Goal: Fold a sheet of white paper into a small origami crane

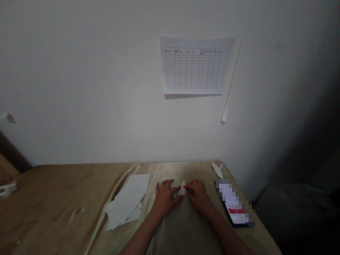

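Both my hands rest on a table covered with a shiny tan cloth (66,198), near its far right part. Between them lies a small folded piece of white paper (182,188). My left hand (165,198) lies palm down with its fingers spread, and its thumb presses the paper's left side. The fingertips of my right hand (198,193) are curled and pinch the paper's right edge.
A loose stack of white paper sheets (127,200) lies left of my hands. A phone (233,207) lies to the right, and a small folded paper figure (217,170) sits near the far right corner. A printed table sheet (195,65) hangs on the white wall.
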### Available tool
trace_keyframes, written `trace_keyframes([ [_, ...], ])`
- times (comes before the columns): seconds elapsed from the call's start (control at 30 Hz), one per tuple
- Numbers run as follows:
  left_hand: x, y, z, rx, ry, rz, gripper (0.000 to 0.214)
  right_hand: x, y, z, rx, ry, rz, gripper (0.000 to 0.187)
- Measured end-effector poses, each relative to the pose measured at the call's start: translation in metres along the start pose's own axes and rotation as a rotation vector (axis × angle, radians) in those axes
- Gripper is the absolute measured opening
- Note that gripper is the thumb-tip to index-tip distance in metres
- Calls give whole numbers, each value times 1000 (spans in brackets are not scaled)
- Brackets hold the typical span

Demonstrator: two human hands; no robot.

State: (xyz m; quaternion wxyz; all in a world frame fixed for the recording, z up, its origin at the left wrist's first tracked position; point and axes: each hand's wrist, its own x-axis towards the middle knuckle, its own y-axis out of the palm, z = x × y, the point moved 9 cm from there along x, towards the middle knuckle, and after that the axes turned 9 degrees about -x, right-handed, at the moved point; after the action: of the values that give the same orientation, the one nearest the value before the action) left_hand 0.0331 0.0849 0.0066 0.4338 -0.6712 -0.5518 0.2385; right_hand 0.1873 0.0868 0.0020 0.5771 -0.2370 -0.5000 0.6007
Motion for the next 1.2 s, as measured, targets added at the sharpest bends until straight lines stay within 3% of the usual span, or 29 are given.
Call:
trace_keyframes([
  [0.3, 3, 4, 2, 42, 16, 20, 39, 0, 0, 1, 31, 2, -15, 33],
  [0.57, 3, -10, -1, 15, 34, -30, 13, -2, -2, 13, -20, -64, 82, 26],
  [0.73, 4, -6, 5, -17, -1, 16, 20, -3, -3, 15, 4, -81, 59, 20],
  [1.2, 6, -3, 7, -27, -1, -6, 14, -3, -5, 25, -123, -154, 37, 13],
])
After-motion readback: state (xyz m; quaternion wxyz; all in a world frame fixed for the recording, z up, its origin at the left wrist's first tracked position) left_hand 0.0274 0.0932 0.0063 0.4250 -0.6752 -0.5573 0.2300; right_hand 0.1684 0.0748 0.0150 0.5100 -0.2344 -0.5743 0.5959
